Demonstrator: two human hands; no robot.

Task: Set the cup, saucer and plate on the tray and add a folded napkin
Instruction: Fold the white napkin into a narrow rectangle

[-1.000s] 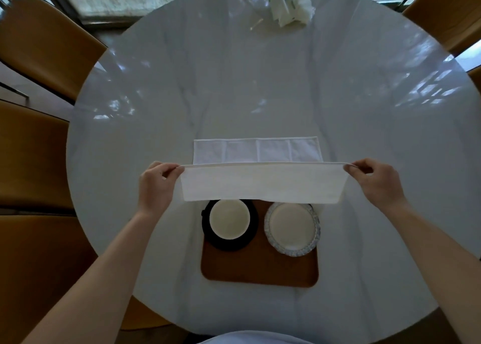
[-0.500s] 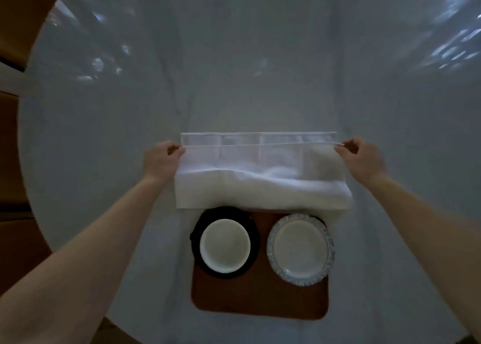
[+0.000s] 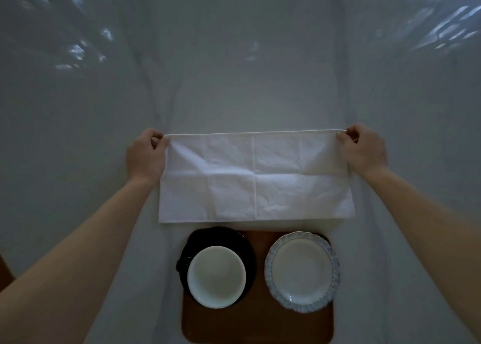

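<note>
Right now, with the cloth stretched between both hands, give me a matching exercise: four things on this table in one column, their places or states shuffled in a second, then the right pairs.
Things:
1. napkin
2. cup
3. plate
4. tray

Places or states:
A. brown, lying under the crockery
B. white, standing on the black saucer
C. pinched at its far corners by the left hand and right hand
D. blue-rimmed, on the right side of the tray

Pairs: 1-C, 2-B, 3-D, 4-A
</note>
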